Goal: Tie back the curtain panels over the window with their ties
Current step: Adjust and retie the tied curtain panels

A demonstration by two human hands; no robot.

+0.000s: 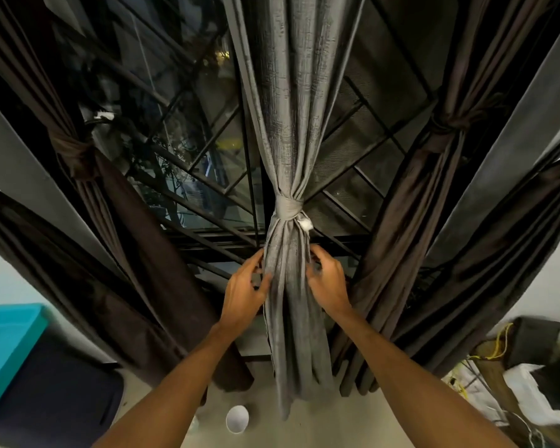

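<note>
Pale floor (pixel 330 421) lies under the fingers (pixel 251 263). On either side of the grey curtain panel (pixel 288 318), the left hand (pixel 243 292) and right hand (pixel 328 286) grip it, fingers curled into its folds. Just above them its tie (pixel 288 208) sits knotted; evening the folds gently seems next. Farther off, brown panels (pixel 401 221) hang tied.

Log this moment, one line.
grey curtain | tie knotted | left hand grips folds below tie | right hand grips opposite edge | brown panels tied

Dim indoor light, dark window, fisheye-bent edges, slight motion blur.
</note>
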